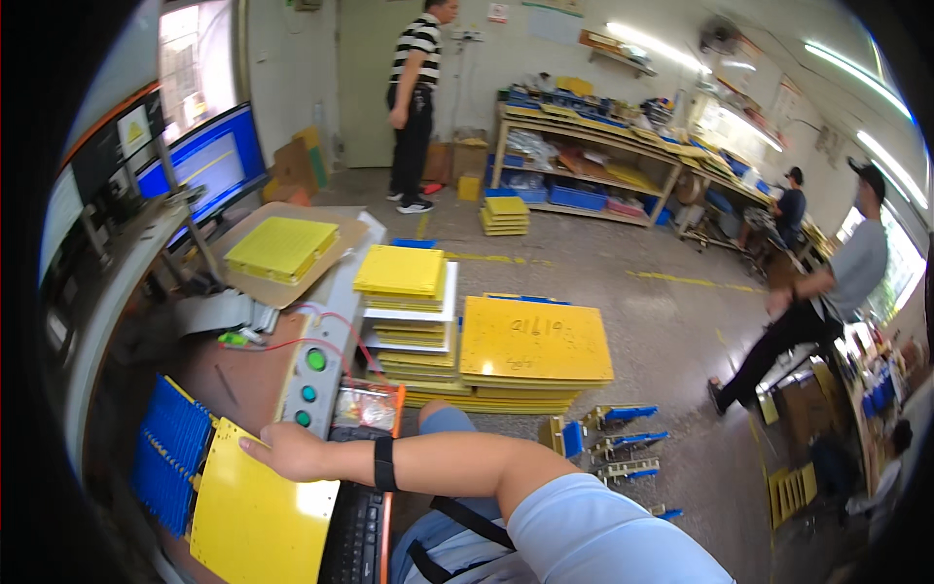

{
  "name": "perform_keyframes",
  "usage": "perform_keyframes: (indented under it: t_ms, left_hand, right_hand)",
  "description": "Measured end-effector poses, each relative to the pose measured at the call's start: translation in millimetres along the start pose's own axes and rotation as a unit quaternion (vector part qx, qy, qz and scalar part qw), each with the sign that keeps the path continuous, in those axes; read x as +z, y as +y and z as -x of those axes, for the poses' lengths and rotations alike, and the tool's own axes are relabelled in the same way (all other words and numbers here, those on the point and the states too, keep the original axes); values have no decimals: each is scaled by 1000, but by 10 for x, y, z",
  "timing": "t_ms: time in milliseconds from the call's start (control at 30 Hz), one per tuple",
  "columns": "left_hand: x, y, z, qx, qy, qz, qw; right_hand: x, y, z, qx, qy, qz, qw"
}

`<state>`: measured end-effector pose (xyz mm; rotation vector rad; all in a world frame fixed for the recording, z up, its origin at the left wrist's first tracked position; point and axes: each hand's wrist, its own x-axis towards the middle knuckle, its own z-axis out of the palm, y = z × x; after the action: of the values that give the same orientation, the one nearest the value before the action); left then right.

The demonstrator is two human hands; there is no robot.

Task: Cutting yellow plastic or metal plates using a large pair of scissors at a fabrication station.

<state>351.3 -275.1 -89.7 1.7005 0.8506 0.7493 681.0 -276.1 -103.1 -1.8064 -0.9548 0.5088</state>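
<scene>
A thin yellow board (258,516) with small holes along its edges lies in the lower left. My right hand (295,454) is closed on its upper right edge, the thumb flat on the yellow face and the other fingers hidden. A blue slotted part (173,456) adjoins the board's left edge. Partly under the board's right side is a black keyboard (356,535) with an orange rim. My left hand is out of view.
Green buttons (316,359) line a grey panel by red wires. Beyond stand stacks of yellow boards (535,336) and a monitor (209,165). Blue-and-yellow parts (623,443) stand on the right. One person (413,107) stands at the back; another (827,282) is at the right.
</scene>
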Motion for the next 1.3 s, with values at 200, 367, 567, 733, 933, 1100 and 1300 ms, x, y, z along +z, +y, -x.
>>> perform_keyframes:
  t_ms: [200, 367, 567, 733, 933, 1100, 1300]
  left_hand:
    - [379, -95, 98, 36, -77, 1, 996]
    - [959, 245, 31, 27, -249, 81, 965]
    - [1846, 571, -28, -12, -371, 116, 921]
    - [2546, 610, -43, -63, -481, 85, 870]
    - [2871, 549, -105, -56, -486, 52, 871]
    - [2702, 261, -290, -128, -431, 28, 893]
    - [2793, 102, -407, -169, -380, -49, 908]
  right_hand:
    - [-1063, 296, 949, 58, 47, -43, 996]
    - [-1756, 494, 1786, 142, 84, -122, 979]
    - [-2183, 1160, 2624, 170, 207, -309, 913]
    - [-2458, 1476, 3271, 177, 381, -440, 794]
    - [-2873, 2052, 3937, 218, 534, -327, 748]
    - [-3245, 2959, 4257, 287, 610, -207, 709]
    - [-3776, 3834, 4197, 378, 641, -32, 668]
